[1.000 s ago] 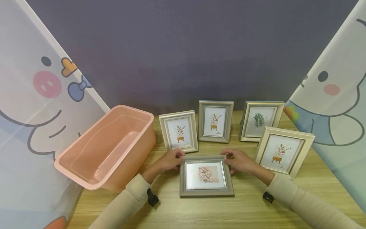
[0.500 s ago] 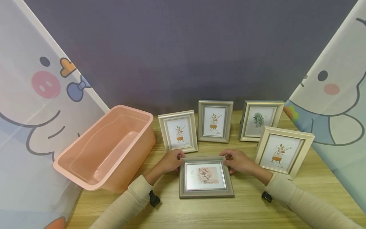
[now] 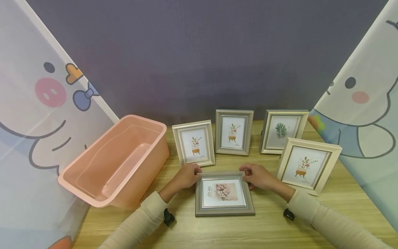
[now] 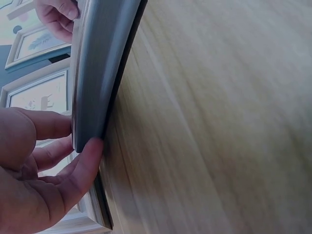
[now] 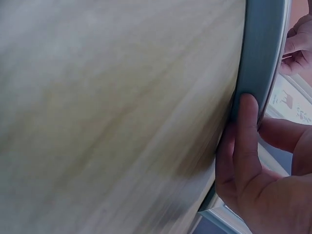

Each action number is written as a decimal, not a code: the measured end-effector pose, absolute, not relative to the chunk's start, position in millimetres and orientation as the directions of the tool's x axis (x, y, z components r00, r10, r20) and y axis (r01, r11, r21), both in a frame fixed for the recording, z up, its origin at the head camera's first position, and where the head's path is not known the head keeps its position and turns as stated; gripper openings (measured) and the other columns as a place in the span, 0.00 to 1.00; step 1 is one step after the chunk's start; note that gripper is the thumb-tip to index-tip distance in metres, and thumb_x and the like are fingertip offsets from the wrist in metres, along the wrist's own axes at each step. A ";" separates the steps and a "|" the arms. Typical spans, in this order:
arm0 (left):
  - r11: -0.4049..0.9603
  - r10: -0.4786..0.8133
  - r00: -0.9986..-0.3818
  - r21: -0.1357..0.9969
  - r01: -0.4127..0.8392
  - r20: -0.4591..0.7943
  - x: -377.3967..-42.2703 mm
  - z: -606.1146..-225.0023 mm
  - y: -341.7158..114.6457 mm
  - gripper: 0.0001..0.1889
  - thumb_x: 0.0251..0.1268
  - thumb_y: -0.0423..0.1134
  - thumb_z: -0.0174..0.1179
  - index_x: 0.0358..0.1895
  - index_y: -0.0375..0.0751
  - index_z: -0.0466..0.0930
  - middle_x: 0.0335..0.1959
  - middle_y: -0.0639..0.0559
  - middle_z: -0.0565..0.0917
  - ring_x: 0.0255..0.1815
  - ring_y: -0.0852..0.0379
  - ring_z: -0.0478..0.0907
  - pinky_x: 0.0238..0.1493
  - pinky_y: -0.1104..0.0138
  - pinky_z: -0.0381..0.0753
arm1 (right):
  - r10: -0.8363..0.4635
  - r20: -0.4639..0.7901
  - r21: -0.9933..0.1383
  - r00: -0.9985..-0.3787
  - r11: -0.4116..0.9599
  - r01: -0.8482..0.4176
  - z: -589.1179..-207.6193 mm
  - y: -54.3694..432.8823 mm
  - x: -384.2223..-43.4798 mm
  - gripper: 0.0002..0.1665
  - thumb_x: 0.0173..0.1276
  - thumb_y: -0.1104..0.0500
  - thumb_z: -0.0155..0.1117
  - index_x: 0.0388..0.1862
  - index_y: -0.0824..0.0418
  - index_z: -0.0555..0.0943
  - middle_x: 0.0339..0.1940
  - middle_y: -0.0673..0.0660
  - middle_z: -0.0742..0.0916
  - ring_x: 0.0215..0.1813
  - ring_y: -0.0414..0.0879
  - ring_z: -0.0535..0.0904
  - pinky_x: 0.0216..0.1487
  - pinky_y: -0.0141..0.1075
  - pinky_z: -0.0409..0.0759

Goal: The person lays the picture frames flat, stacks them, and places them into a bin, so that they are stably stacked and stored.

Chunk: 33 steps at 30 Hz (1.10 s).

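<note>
A grey-beige picture frame (image 3: 225,211) with a pink flower print lies sideways, face up, low at the middle of the table. My left hand (image 3: 186,176) pinches its far left corner. In the left wrist view, thumb and fingers (image 4: 90,158) meet the frame's grey edge (image 4: 100,73). At the far right corner, my right hand (image 3: 259,178) holds the same frame; its fingers (image 5: 247,131) press the side edge in the right wrist view. Whether the frame's far edge touches the tabletop is hard to tell. Behind my left hand stands a cream frame (image 3: 195,142) with a potted-plant print.
A pink plastic tub (image 3: 152,162) stands on the left of the wooden table (image 3: 217,235). A grey frame (image 3: 234,132) and a green-leaf frame (image 3: 283,131) stand at the back. Beside my right forearm stands another cream frame (image 3: 308,166). Printed panels flank both sides.
The frame and both hands have shifted slightly toward me. Glare has left the print's left side, where lettering now shows. The standing frames and tub stay put.
</note>
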<state>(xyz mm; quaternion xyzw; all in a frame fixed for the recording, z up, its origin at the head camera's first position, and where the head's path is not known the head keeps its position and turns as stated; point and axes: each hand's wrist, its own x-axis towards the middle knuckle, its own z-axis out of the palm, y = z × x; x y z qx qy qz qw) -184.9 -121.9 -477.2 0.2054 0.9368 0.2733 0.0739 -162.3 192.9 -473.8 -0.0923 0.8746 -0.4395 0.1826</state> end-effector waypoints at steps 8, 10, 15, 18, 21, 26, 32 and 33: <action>0.762 0.418 -0.905 0.570 0.307 -0.072 -184.5 -471.6 -122.2 0.06 0.64 0.33 0.66 0.42 0.38 0.84 0.39 0.45 0.87 0.43 0.51 0.82 0.46 0.56 0.83 | -0.362 -0.230 -0.803 -0.904 0.595 -0.034 -470.7 197.5 -165.5 0.26 0.69 0.66 0.64 0.65 0.73 0.74 0.40 0.60 0.80 0.32 0.45 0.82 0.31 0.35 0.87; 0.762 0.419 -0.905 0.571 0.304 -0.078 -184.6 -469.9 -122.3 0.07 0.64 0.33 0.66 0.43 0.38 0.85 0.40 0.45 0.87 0.44 0.50 0.83 0.46 0.55 0.83 | -0.363 -0.226 -0.803 -0.904 0.595 -0.039 -469.4 199.4 -166.7 0.27 0.69 0.66 0.64 0.66 0.73 0.73 0.42 0.61 0.81 0.31 0.45 0.83 0.31 0.36 0.88; 0.769 0.426 -0.902 0.554 0.319 -0.072 -184.7 -463.6 -121.1 0.09 0.64 0.34 0.64 0.46 0.38 0.84 0.42 0.44 0.87 0.46 0.48 0.83 0.48 0.55 0.83 | -0.366 -0.207 -0.796 -0.907 0.602 -0.061 -462.4 204.0 -169.2 0.30 0.69 0.65 0.64 0.68 0.72 0.72 0.44 0.62 0.83 0.31 0.46 0.85 0.32 0.35 0.87; 0.764 0.427 -0.901 0.561 0.318 -0.071 -185.4 -458.6 -118.4 0.11 0.65 0.35 0.64 0.48 0.38 0.84 0.44 0.43 0.87 0.48 0.47 0.83 0.50 0.54 0.84 | -0.386 -0.175 -0.787 -0.906 0.608 -0.107 -455.1 207.7 -170.9 0.30 0.70 0.64 0.62 0.69 0.73 0.71 0.46 0.63 0.83 0.34 0.46 0.86 0.32 0.35 0.86; 0.751 0.438 -0.897 0.572 0.330 -0.058 -186.6 -453.2 -113.9 0.11 0.67 0.36 0.64 0.50 0.37 0.84 0.46 0.44 0.87 0.50 0.47 0.84 0.52 0.54 0.84 | -0.402 -0.141 -0.777 -0.905 0.611 -0.150 -447.1 212.1 -173.0 0.28 0.73 0.64 0.60 0.69 0.72 0.72 0.48 0.64 0.83 0.38 0.49 0.87 0.33 0.35 0.87; 0.713 0.487 -0.873 0.587 0.383 -0.021 -189.7 -445.5 -100.6 0.11 0.67 0.35 0.64 0.50 0.37 0.84 0.48 0.45 0.88 0.50 0.48 0.85 0.51 0.57 0.85 | -0.423 -0.092 -0.761 -0.901 0.614 -0.211 -429.7 221.2 -174.7 0.26 0.75 0.62 0.59 0.69 0.68 0.73 0.53 0.68 0.83 0.42 0.53 0.87 0.35 0.36 0.87; 0.632 0.553 -0.833 0.663 0.401 -0.023 -192.7 -438.6 -74.3 0.14 0.68 0.35 0.65 0.55 0.36 0.83 0.52 0.43 0.87 0.50 0.50 0.86 0.49 0.66 0.85 | -0.439 0.012 -0.696 -0.898 0.641 -0.322 -402.8 232.9 -172.3 0.22 0.75 0.61 0.61 0.66 0.62 0.77 0.53 0.64 0.85 0.46 0.50 0.86 0.38 0.32 0.85; 0.616 0.568 -0.823 0.674 0.408 -0.022 -192.7 -437.3 -68.9 0.14 0.69 0.35 0.65 0.55 0.36 0.83 0.53 0.42 0.87 0.50 0.50 0.86 0.49 0.67 0.85 | -0.440 0.030 -0.687 -0.898 0.643 -0.338 -397.7 235.3 -171.1 0.22 0.75 0.61 0.62 0.66 0.61 0.78 0.53 0.62 0.86 0.48 0.50 0.86 0.39 0.33 0.85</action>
